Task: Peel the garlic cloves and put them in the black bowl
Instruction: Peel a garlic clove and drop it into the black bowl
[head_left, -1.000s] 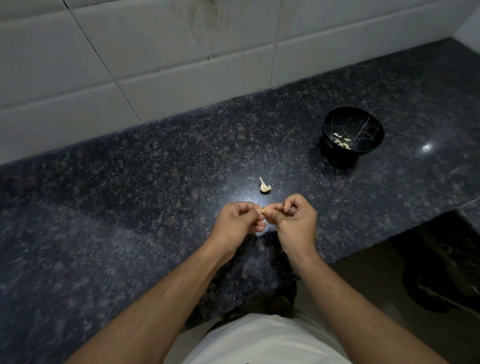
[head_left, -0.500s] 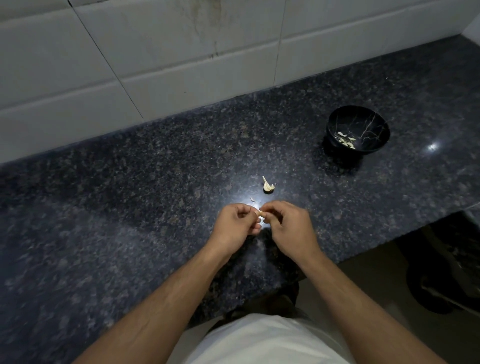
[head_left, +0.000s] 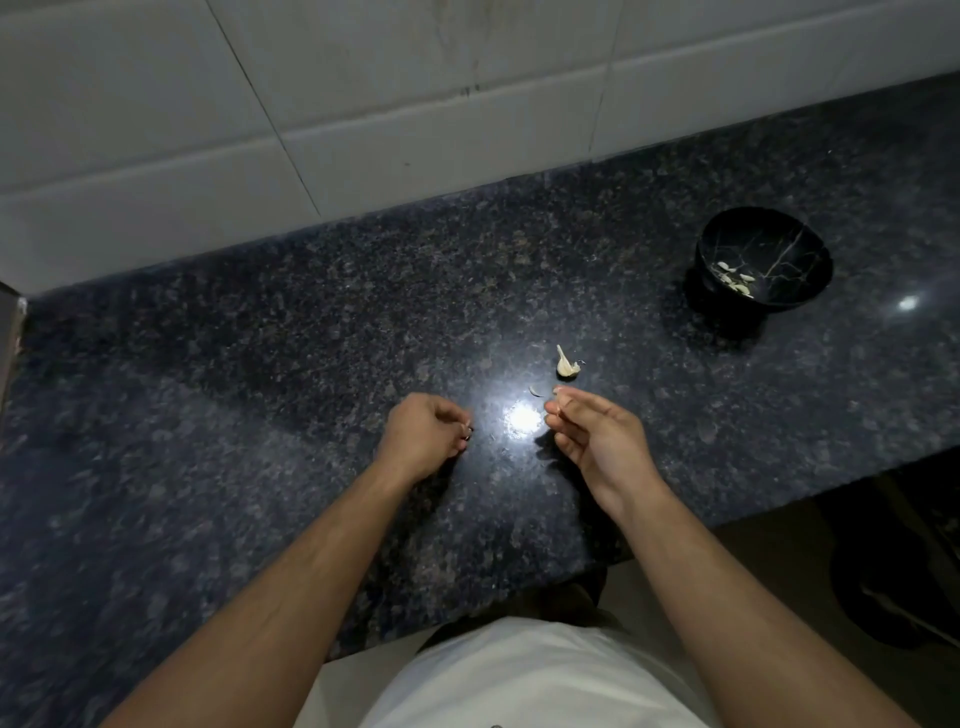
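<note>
Right hand (head_left: 597, 441) pinched small pale piece at fingertips, likely peeled clove; too small to confirm. Left hand (head_left: 423, 436) curled, contents unclear. Unpeeled garlic clove (head_left: 566, 364) lay on counter (head_left: 260, 364) just beyond. Black bowl (head_left: 763, 260) well apart, right: carry piece over rim before release.

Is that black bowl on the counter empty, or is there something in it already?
Not empty. The black bowl stands upright on the counter, and a few small pale pieces, seemingly garlic, lie at its bottom.

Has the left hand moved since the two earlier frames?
Yes. The left hand has pulled left, away from the right hand; it now lies farther left of the garlic piece on the counter.
</note>
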